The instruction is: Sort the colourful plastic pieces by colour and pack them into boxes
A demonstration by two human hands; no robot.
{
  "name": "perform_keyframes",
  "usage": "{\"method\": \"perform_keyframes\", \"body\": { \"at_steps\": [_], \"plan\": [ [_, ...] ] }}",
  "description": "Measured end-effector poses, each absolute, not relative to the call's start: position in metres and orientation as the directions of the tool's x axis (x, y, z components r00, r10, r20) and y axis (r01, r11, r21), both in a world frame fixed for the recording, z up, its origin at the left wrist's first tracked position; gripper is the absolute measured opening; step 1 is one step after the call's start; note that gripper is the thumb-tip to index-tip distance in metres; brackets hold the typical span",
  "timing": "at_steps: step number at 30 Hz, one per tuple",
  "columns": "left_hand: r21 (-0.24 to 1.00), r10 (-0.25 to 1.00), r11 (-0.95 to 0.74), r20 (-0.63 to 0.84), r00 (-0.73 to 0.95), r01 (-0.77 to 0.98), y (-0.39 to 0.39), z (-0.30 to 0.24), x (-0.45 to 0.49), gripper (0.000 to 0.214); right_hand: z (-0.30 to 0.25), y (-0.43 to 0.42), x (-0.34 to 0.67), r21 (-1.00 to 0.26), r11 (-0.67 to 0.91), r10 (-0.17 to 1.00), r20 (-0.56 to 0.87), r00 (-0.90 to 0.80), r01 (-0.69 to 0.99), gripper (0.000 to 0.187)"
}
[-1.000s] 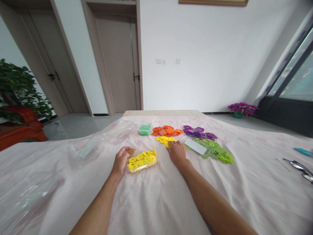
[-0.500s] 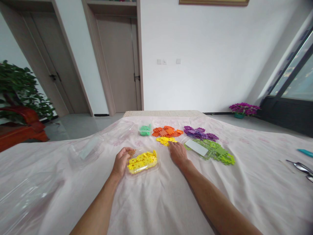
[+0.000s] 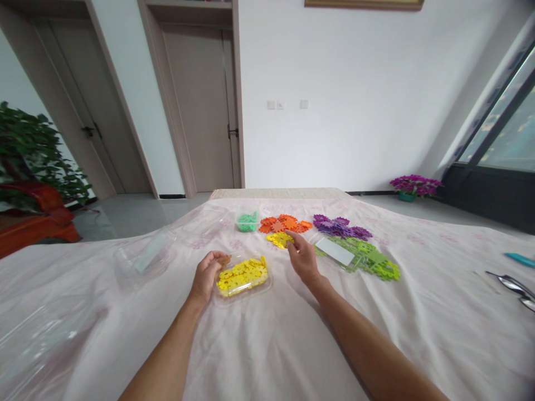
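Observation:
A clear plastic box (image 3: 265,285) stands on the cloth, filled with yellow snowflake-shaped plastic pieces (image 3: 242,274). My left hand (image 3: 205,275) is closed on the box's left rim, thumb and fingers pinching its corner. To the right of the box and a little farther off lies a small pile of yellow snowflake pieces (image 3: 276,239). My right hand (image 3: 304,256) is at this pile's right edge, thumb and fingers closed around yellow pieces; how many is hidden.
Behind stand a clear box of green pieces (image 3: 247,222) and piles of orange pieces (image 3: 284,224) and purple pieces (image 3: 340,227). A clear lid (image 3: 335,252) rests on light-green pieces (image 3: 382,264). Clear containers (image 3: 144,256) lie left; scissors (image 3: 512,285) lie far right on the cloth (image 3: 267,356).
My right hand has changed from reaching flat over the yellow pile to a raised pinch at its right edge. My left hand and the box have stayed put.

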State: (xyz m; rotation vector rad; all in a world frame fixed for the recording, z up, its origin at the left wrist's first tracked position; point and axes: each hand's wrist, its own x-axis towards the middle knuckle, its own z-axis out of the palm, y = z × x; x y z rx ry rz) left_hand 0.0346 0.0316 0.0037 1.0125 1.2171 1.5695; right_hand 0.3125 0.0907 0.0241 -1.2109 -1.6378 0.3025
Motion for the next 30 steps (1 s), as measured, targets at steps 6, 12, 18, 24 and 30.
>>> {"method": "perform_keyframes", "body": {
  "at_steps": [6,12,18,24,30],
  "plan": [
    [0.984,0.948,-0.147,0.111,-0.299,-0.100,0.031,0.005,0.035,0.026,0.043,0.061,0.282,-0.739,0.606,0.795,0.550,-0.257,0.293,0.039],
    [0.980,0.956,-0.138,0.094,-0.277,-0.145,0.033,0.003,0.034,0.026,0.022,0.081,0.301,-0.390,0.377,0.849,0.508,-0.145,0.840,0.041],
    [0.977,0.959,-0.135,0.086,-0.269,-0.165,0.034,0.001,0.034,0.024,0.001,0.112,0.301,-0.109,0.181,0.919,0.373,-0.128,0.977,0.060],
    [0.976,0.958,-0.143,0.095,-0.270,-0.165,0.034,0.001,0.034,0.024,0.002,0.128,0.297,-0.046,0.086,0.960,0.269,-0.071,0.995,0.060],
    [0.975,0.960,-0.138,0.087,-0.268,-0.175,0.033,0.001,0.034,0.024,0.015,0.114,0.300,-0.038,0.122,0.970,0.216,-0.111,0.992,0.054]
  ]
}}
